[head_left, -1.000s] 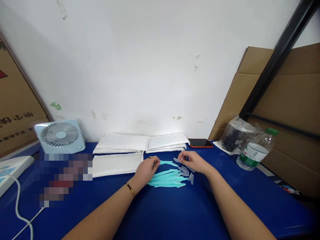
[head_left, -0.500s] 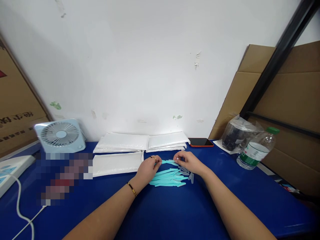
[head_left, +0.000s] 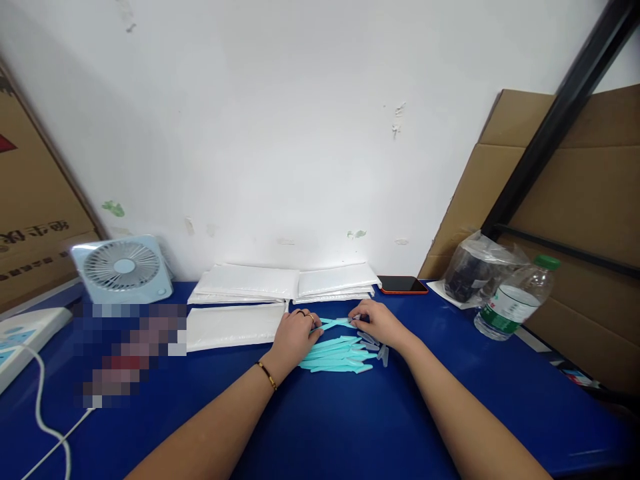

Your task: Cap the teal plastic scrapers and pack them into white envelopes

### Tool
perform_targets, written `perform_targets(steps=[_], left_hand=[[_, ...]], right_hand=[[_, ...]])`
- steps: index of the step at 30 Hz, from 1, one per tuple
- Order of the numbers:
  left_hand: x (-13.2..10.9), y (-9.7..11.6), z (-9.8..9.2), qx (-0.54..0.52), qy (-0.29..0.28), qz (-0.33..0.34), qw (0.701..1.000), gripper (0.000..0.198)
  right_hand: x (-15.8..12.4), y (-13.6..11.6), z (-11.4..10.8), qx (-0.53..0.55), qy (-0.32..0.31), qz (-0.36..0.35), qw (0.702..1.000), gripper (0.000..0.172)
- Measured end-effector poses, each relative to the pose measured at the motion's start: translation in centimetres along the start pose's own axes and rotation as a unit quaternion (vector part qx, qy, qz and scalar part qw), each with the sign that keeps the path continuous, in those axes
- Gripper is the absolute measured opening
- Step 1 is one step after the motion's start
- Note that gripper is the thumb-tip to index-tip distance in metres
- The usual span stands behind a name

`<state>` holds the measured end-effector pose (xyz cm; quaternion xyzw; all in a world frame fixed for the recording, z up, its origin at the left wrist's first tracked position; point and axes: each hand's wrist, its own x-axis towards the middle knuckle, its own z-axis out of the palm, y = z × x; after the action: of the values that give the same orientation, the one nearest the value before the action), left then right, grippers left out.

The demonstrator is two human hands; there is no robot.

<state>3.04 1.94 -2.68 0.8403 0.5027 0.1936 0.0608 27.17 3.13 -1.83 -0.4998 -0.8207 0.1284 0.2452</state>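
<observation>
Slim turquoise sticks, which look like eyebrow razors (head_left: 335, 355), lie in a loose pile in front of me on the blue table. Just beyond the pile, my left hand (head_left: 299, 335) is closed on the handle end of one turquoise razor (head_left: 327, 325); another turquoise piece seems to cross it. At the right-hand end, my right hand (head_left: 376, 323) pinches what looks like a small translucent cap, mostly covered by its fingers. More translucent caps (head_left: 383, 355) are scattered beneath and beside my right hand.
White padded mailers (head_left: 235, 327) lie left of and behind the pile. A phone (head_left: 403, 285) rests by the wall. At right stand a bottle (head_left: 510, 303) and a bagged dark cup (head_left: 467, 273). A fan (head_left: 123, 268) and power strip (head_left: 25, 340) are at left.
The turquoise piece between my hands now shows a crossing shape, with its left end lower. Both hands have shifted only slightly and remain closed.
</observation>
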Motion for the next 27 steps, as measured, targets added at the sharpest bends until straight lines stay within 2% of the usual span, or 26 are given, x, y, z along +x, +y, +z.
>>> perform_targets(steps=[4,10,12,16,20,23,27], left_hand=[[0.4,0.0,0.5,-0.025,-0.016,-0.008,1.0,0.012],[0.5,0.7,0.4,-0.016,-0.03,0.004,0.999,0.015],[0.3,0.8,0.1,-0.015,-0.018,0.004,1.0,0.018],[0.2,0.4,-0.1,-0.007,0.015,0.022,1.0,0.03],[0.2,-0.6,0.1,0.026,-0.013,0.053,0.998,0.042],[0.2,-0.8,-0.1,0.043,-0.041,0.07,0.996,0.043],[0.5,-0.5,-0.9,0.07,-0.029,0.051,0.996,0.038]], right_hand=[[0.4,-0.5,0.7,-0.008,-0.011,-0.021,1.0,0.013],[0.3,-0.6,0.2,-0.001,-0.032,-0.053,0.998,0.013],[0.1,0.1,-0.3,0.007,-0.029,-0.039,0.999,0.014],[-0.3,2.5,-1.3,-0.034,0.041,0.04,0.998,0.018],[-0.4,3.9,-1.4,-0.074,0.042,0.062,0.994,0.022],[-0.1,3.4,-1.0,-0.085,0.023,0.044,0.995,0.017],[0.0,2.4,-0.7,-0.07,0.009,0.013,0.997,0.016]])
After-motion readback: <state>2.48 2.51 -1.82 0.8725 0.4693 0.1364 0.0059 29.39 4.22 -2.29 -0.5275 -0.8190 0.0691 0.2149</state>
